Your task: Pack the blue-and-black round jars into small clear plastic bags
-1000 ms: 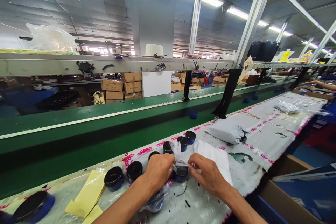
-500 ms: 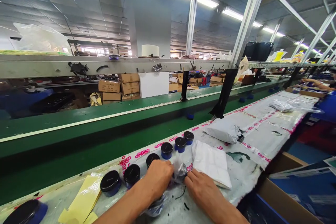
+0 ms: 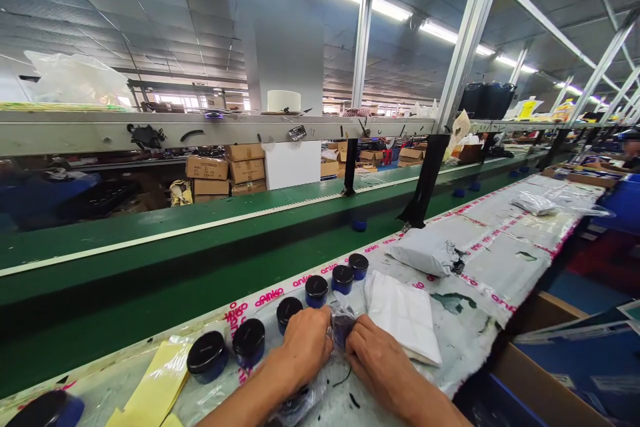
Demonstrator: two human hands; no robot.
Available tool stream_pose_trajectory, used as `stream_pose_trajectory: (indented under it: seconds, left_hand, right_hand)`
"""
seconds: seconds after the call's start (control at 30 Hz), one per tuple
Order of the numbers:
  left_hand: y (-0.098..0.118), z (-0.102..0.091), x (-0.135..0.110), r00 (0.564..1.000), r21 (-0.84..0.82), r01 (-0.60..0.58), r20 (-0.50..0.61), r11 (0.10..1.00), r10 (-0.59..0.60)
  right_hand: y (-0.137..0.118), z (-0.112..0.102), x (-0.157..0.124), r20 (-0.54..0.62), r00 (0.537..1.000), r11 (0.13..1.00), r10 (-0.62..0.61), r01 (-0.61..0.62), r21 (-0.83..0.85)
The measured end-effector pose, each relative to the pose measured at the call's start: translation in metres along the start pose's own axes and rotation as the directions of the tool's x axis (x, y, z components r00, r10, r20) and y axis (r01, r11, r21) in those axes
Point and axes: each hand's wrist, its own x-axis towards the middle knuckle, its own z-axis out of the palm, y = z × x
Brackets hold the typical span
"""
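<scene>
Between my two hands is a clear plastic bag (image 3: 343,321) with a dark, round, jar-like item inside. My left hand (image 3: 309,341) grips the bag's left side, fingers curled. The fingers of my right hand (image 3: 375,352) are pinched on its right side. A row of round blue items with black tops, including one black-topped item (image 3: 249,341), runs along the bench beyond and left of my hands. Under my left forearm lies more clear plastic (image 3: 305,403), with something dark in it, partly hidden. A stack of white sheets or bags (image 3: 403,317) lies just right of my right hand.
Yellow paper pieces (image 3: 153,383) lie at the left of the plastic-covered bench (image 3: 480,300). A green conveyor (image 3: 165,293) runs behind it, with metal posts and a shelf rail (image 3: 220,128) above. A grey-white packet (image 3: 420,252) sits farther right; an open carton (image 3: 530,373) stands below the bench edge.
The plastic that stood up between my hands now lies lower around the dark item, which shows more. My left hand has shifted slightly down, and my right hand slightly left.
</scene>
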Motion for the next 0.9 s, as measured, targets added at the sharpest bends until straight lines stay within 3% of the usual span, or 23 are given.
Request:
stream_pose_trajectory:
  seconds: [0.1,0.17,0.37,0.6,0.83,0.9]
  left_hand:
    - [0.000,0.004,0.002,1.000,-0.054,-0.003,-0.012,0.999,0.002]
    - [0.000,0.003,0.002,0.999,-0.114,0.005,-0.031,0.993,-0.009]
    - [0.002,-0.009,0.003,0.995,-0.352,0.035,-0.072,0.935,-0.064]
    - [0.002,-0.012,0.003,0.965,-0.436,0.130,-0.149,0.890,-0.214]
    - [-0.007,-0.016,-0.002,0.958,-0.473,0.081,-0.206,0.877,-0.199]
    - [-0.009,-0.017,-0.004,0.960,-0.482,0.049,-0.220,0.875,-0.175]
  right_hand:
    - [0.003,0.013,0.002,-0.134,0.986,0.984,-0.101,0.079,-0.162]
    - [0.006,0.013,0.007,-0.194,0.974,0.981,-0.118,0.084,-0.172]
    - [0.017,-0.005,0.027,-0.317,0.948,0.998,0.020,-0.040,-0.056]
    - [0.017,-0.011,0.031,-0.353,0.925,0.987,0.139,-0.158,-0.025]
    - [0.009,-0.033,0.030,-0.419,0.882,0.975,0.214,-0.222,0.029]
    - [-0.001,-0.032,0.026,-0.383,0.911,0.988,0.153,-0.155,0.025]
